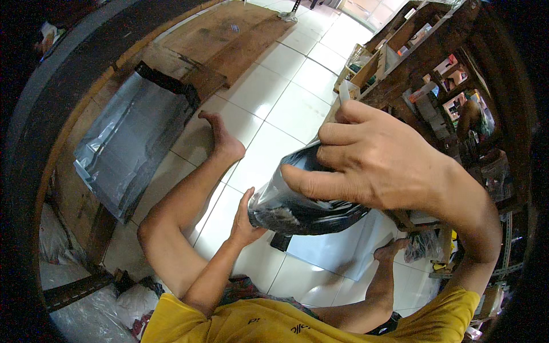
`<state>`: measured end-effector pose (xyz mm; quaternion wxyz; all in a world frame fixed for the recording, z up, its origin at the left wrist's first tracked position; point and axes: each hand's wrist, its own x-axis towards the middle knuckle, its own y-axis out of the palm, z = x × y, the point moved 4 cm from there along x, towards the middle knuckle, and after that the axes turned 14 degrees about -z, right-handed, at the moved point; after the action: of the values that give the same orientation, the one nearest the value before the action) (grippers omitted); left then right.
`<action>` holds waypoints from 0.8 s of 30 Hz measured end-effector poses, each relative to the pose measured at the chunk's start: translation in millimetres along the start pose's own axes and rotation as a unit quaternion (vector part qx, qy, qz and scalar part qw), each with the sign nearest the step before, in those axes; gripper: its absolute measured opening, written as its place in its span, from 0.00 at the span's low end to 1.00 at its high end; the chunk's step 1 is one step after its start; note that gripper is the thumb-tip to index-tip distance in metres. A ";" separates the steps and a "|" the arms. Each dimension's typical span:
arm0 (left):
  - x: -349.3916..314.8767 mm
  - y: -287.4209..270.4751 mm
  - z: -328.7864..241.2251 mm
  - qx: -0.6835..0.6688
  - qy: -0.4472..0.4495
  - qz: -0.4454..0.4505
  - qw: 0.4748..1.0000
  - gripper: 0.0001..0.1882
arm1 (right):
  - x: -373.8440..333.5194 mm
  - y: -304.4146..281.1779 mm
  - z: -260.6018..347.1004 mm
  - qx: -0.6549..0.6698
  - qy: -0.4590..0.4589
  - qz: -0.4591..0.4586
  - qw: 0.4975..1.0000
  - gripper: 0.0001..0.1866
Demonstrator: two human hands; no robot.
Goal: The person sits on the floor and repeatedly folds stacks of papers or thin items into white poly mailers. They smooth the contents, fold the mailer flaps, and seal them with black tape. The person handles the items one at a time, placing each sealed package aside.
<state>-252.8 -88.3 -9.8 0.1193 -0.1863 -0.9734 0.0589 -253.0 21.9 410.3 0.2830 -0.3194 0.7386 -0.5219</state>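
Observation:
A glossy black plastic-wrapped package hangs tilted above the floor in front of me, held between both hands. My left hand is wrapped round its lower left end, thumb upward. Over its upper right side my right hand is closed, its thumb and curled fingers gripping the plastic; the fingertips are partly hidden. Past the right fingers a thin whitish strip sticks up, and I cannot tell whether it belongs to the package. Beneath the package a pale blue plastic sheet or bag lies flat on the tiles.
White floor tiles run between my bare legs. At left, a pile of clear-and-grey plastic bags with black edges lies beside a brown wooden board. Dark wooden shelving with cluttered goods stands on the right. Crumpled clear plastic fills the lower left.

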 end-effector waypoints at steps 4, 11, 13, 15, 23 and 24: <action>-1.2 -1.2 -1.3 0.016 0.020 -0.003 1.000 0.63 | -3.4 3.7 3.0 0.045 -0.017 -0.044 0.998 0.14; -3.4 7.8 14.7 -0.028 0.021 0.006 0.999 0.65 | -1.2 14.7 -1.9 0.089 -0.013 -0.019 0.996 0.13; -5.3 9.4 26.6 -0.021 0.009 0.009 1.000 0.65 | 1.3 19.3 -6.3 0.127 0.019 -0.011 0.992 0.12; -9.6 14.1 30.5 -0.043 -0.015 0.016 0.999 0.65 | 3.9 19.9 -11.0 0.140 0.017 -0.030 0.990 0.11; -6.0 2.0 -0.8 -0.004 0.077 -0.005 0.997 0.63 | -7.9 30.7 -35.6 0.163 0.164 -0.071 0.970 0.11; -4.4 2.1 -6.3 -0.008 0.086 -0.010 0.996 0.62 | -14.3 32.8 -37.4 0.137 0.190 -0.044 0.971 0.12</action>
<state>-246.5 -87.5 -5.0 0.2019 -0.1815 -0.9618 0.0339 -277.8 63.3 391.3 0.1556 -0.2051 0.6852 -0.6814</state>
